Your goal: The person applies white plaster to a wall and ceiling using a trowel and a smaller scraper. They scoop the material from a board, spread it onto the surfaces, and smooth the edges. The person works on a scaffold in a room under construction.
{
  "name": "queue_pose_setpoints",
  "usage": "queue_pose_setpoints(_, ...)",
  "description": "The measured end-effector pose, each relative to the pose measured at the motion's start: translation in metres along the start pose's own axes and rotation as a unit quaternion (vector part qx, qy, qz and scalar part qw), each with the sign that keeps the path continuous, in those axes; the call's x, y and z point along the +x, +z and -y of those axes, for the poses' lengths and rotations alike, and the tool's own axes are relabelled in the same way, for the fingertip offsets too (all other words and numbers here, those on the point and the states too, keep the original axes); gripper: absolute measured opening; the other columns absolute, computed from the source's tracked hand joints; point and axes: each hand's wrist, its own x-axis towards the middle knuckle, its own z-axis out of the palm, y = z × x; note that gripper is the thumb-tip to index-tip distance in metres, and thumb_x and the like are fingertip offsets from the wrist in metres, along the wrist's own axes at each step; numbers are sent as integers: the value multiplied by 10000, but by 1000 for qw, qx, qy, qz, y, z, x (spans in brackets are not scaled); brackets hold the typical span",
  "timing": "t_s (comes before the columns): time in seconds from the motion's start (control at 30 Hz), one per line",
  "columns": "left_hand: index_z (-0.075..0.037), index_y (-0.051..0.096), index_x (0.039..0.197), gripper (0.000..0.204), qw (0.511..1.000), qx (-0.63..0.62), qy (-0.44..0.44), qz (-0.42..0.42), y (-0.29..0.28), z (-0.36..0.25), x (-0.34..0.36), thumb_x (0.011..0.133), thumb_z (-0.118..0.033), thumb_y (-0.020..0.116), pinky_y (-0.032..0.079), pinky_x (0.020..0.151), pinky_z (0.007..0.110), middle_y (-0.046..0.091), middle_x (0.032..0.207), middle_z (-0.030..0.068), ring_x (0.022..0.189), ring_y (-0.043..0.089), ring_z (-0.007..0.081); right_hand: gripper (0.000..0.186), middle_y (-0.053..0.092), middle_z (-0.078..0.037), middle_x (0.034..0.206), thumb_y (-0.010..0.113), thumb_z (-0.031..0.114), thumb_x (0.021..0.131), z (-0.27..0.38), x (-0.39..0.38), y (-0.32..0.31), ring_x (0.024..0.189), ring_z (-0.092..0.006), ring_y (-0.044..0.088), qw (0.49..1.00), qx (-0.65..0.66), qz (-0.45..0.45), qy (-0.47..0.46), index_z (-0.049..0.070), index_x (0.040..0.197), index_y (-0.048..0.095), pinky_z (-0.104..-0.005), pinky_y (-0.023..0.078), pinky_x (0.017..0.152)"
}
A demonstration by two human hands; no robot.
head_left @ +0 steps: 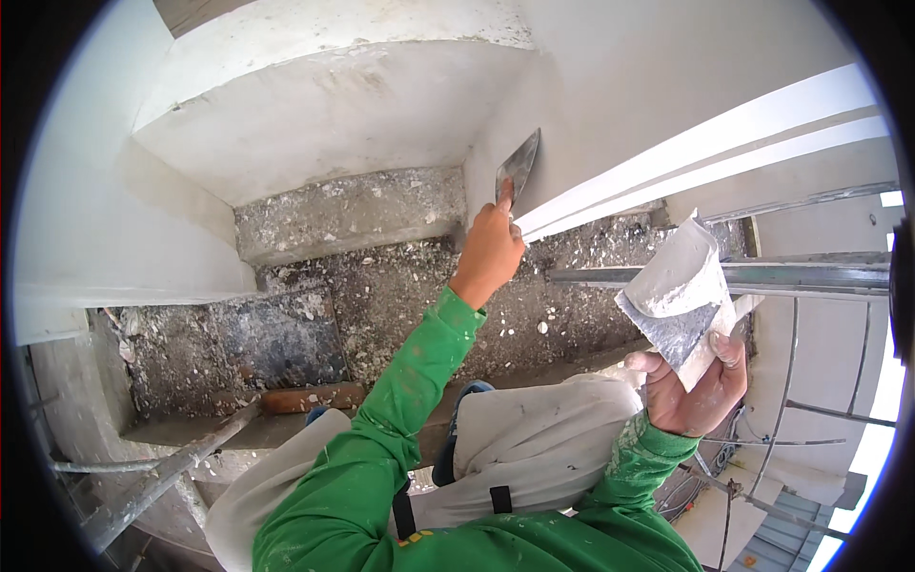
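Fingers [729,349] of the right hand [694,396], its palm turned up, close on the lower corner of a squarish grey metal plate [679,334] coated with smooth white paste [675,276]. Below and left of the plate, a green long-sleeved shirt [496,550] shows a yellow mark [416,539], too partial to read. Up and left of the plate, the left hand [491,250] reaches forward on an extended arm, gripping a tapered steel trowel [518,170], one finger along its blade. The trowel is at a pale plastered wall [629,76], beyond the plate.
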Motion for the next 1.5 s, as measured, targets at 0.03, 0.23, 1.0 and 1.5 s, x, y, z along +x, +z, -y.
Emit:
queue_pose_setpoints(0.03, 48, 278, 1413, 665, 1000, 5, -6, -6, -10, -1, 14, 775, 16, 462, 482, 745, 445, 604, 920, 304, 818, 616, 409, 639, 499, -281, 1230, 427, 156, 767, -1, 0, 5, 1040, -467, 564, 1000, 7, -22, 4, -81, 1347, 300, -657, 561, 652)
queue_pose_setpoints(0.23, 30, 315, 1405, 665, 1000, -3, -13, 19, -27, -16, 20, 776, -30, 524, 504, 747, 461, 572, 944, 280, 847, 618, 405, 666, 490, -293, 1230, 440, 149, 743, -5, -2, 11, 1045, -484, 554, 1000, 11, -27, -1, -93, 1346, 294, -664, 560, 637)
queue_pose_setpoints(1.0, 12, 307, 1418, 689, 1000, 2, 7, 23, -28, -29, 32, 766, -32, 528, 497, 820, 484, 568, 1021, 321, 908, 617, 444, 610, 533, -226, 1208, 428, 158, 752, -15, -7, 31, 1037, -420, 580, 1000, -9, -19, 8, -74, 1312, 360, -655, 558, 634)
queue_pose_setpoints(1.5, -12, 294, 1425, 663, 999, 4, -32, 22, -31, 76, -29, 803, -37, 522, 493, 747, 456, 591, 923, 266, 859, 614, 378, 593, 511, -216, 1233, 466, 145, 776, -5, -10, 15, 1058, -396, 569, 998, -48, -24, -35, -55, 1324, 362, -611, 583, 646)
